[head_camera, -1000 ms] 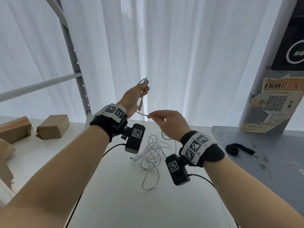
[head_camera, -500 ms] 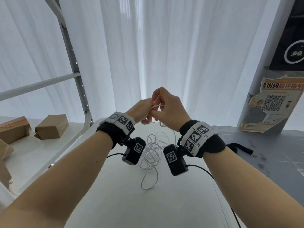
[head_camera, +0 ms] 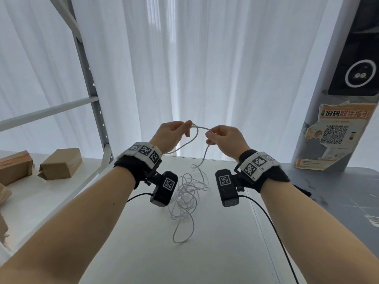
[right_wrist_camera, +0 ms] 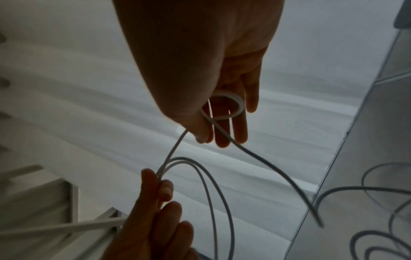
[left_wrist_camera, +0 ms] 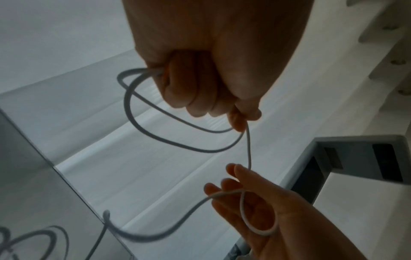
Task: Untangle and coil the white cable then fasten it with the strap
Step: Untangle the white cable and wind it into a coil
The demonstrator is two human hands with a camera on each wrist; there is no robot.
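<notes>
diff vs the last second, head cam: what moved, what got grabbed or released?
The left hand dropped from its raised position; the hands met half a second ago and have now spread apart. The cable spans between them, and a loop hangs from the left hand. The right hand pinches the cable throughout. Nothing was let go. The tangled pile on the table, the boxes and the black strap stayed put.

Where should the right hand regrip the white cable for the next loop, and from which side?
Probably on the free strand of the white cable hanging from the right hand toward the tangle on the table, approached from the right. That run looks single and taut; the left hand already grips the finished loops.
</notes>
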